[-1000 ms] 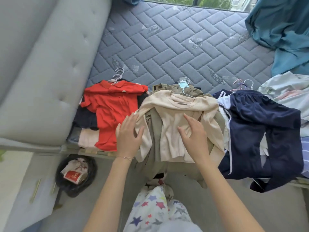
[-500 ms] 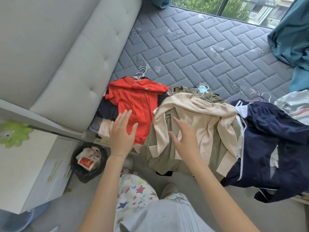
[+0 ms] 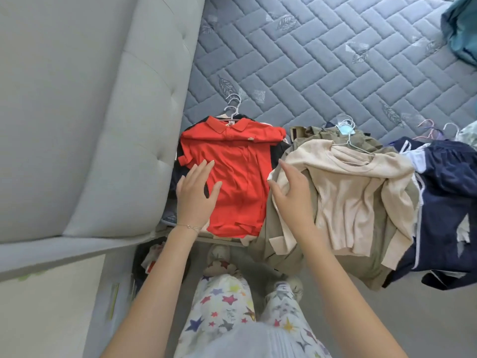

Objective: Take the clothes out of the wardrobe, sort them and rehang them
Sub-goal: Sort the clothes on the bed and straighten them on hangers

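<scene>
Red is the polo shirt [image 3: 240,177], lying flat and collar-up on top of the leftmost pile at the near edge of the mattress [image 3: 309,60], with darker clothes showing under its sides and a cluster of white hangers [image 3: 233,107] poking out above its collar. My left grip [image 3: 196,195] is spread over the shirt's left half, fingers straight and apart, clamped on nothing; I cannot tell whether the palm touches the cloth or hangs just above it. A thin bracelet [image 3: 189,226] sits on that wrist. Just beside the red pile is the middle pile, where a cream sweater [image 3: 356,197] lies on its wire hanger [image 3: 353,143] on top of an olive garment [image 3: 374,262] that droops over the bed's edge. My right grip [image 3: 291,200] is over the sweater's left sleeve, fingers loose and apart and holding nothing, the fingertips at the sleeve's upper fold. Further right, navy clothes [image 3: 449,208] with white trim make a third pile, with pink hangers [image 3: 429,130] at its top. A grey padded headboard [image 3: 90,99] runs along the left of the mattress, and teal fabric [image 3: 462,34] lies at the far right corner. Below my arms are my star-print trousers [image 3: 227,306], and a white nightstand [image 3: 51,306] is at my lower left.
</scene>
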{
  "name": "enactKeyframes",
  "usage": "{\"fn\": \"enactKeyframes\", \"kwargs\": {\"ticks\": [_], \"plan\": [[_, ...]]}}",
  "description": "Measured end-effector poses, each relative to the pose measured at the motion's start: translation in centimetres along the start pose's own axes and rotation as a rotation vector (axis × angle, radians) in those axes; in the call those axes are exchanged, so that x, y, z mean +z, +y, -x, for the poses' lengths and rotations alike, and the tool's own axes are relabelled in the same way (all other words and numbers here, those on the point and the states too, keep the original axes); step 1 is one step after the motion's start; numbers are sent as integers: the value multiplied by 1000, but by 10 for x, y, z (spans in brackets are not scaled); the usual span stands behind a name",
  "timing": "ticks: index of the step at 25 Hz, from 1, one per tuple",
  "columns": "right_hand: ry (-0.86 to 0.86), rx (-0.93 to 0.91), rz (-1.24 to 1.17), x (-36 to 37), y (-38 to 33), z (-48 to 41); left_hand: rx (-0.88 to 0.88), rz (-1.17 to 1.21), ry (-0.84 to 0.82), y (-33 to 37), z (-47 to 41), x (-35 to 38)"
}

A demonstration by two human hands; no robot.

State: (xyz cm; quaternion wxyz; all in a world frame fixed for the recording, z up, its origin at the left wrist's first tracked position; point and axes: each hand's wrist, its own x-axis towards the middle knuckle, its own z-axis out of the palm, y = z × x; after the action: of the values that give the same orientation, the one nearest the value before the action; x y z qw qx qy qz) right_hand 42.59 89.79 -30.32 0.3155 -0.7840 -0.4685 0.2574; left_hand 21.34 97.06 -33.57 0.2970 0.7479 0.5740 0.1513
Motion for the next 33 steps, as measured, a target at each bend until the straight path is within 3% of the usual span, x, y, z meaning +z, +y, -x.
{"fn": "enactKeyframes", "kwargs": {"ticks": [5,12,15,19,24,33], "plan": [[-39,6,11,61,24,-70,-29,12,-66,-51,-70,39],[-33,-76,59,172,130,-182,-125,-48,11,-153,-192,162],[-11,-132,132,211,163,-237,-64,-100,29,-187,-236,194],[-36,-163,313,241,185,-291,-13,-165,79,-215,-285,207],[-176,-5,456,261,202,-305,-48,-313,58,-232,-310,218],[-80,-29,594,260,220,-325,-135,-419,121,-227,-323,212]]}}
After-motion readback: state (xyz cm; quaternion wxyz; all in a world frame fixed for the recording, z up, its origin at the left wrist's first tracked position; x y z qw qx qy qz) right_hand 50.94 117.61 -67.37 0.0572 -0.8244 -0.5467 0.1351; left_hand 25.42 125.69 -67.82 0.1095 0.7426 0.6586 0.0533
